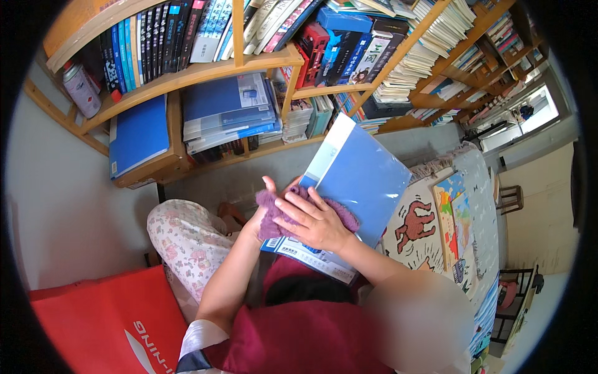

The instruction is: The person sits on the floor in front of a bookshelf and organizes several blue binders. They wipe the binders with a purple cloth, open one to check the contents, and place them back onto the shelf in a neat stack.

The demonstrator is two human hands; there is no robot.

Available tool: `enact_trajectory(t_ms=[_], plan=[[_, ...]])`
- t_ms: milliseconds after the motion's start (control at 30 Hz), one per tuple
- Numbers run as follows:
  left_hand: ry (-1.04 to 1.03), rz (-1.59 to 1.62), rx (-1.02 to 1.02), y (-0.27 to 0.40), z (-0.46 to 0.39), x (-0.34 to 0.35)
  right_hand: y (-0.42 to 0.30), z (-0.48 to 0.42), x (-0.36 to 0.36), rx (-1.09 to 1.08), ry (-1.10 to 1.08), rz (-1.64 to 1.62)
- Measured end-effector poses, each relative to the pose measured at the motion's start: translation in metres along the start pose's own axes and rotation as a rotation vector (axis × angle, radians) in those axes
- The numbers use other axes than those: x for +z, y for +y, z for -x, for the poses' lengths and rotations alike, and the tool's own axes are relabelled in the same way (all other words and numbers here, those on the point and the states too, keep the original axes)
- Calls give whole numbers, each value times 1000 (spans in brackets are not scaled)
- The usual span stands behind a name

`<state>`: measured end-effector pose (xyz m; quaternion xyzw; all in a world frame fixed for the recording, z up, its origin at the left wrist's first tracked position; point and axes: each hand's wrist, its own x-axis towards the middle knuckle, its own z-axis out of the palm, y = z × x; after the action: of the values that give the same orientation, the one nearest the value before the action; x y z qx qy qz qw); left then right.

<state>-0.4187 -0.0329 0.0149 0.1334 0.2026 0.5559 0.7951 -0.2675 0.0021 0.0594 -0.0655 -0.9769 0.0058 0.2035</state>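
Observation:
A blue plastic file folder with a pale spine strip lies tilted across my lap, its clear wrapping shining. My left hand is at the folder's left edge, thumb raised, fingers partly hidden behind the folder and cloth. Bunched over that edge is a purple plush cloth, which also covers part of my left palm. My right hand lies flat over the cloth with its fingers spread, pressing it against the folder and my left hand. A printed label sheet shows at the folder's lower end.
Wooden bookshelves packed with books stand ahead. Stacked blue folders fill a lower shelf, and another blue folder lies left of them. A spray can stands at far left. Nearby are a red bag and a bed with a map board.

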Motion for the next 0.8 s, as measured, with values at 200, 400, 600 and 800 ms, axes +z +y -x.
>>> enact_trajectory(t_ms=[200,400,600,800], plan=[[19,-179,109,-9,9,-3,34,-21,-9,278,229,84],[8,-244,69,11,0,19,77,-42,-17,382,390,149],[32,-283,119,6,-3,12,129,-55,-21,564,512,190],[122,-301,208,0,3,13,119,-42,-18,677,447,225]])
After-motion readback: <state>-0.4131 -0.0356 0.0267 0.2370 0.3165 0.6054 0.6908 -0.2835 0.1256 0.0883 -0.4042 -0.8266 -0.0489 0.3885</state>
